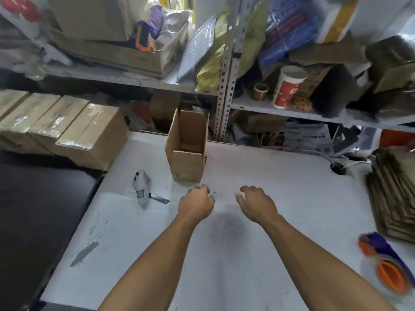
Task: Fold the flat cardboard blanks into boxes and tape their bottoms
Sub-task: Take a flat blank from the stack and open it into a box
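A big white table [235, 254] is holding everything up. A small brown box [187, 151] is standing on it near the far edge, with its top flaps pointing up. A white knife [143, 187] is lying to the left of the box. A pile of flat cardboard blanks [395, 198] is sitting at the right edge. An orange and blue tape roller [386, 263] is lying just in front of that pile. Grey marks are showing on the table's left side.
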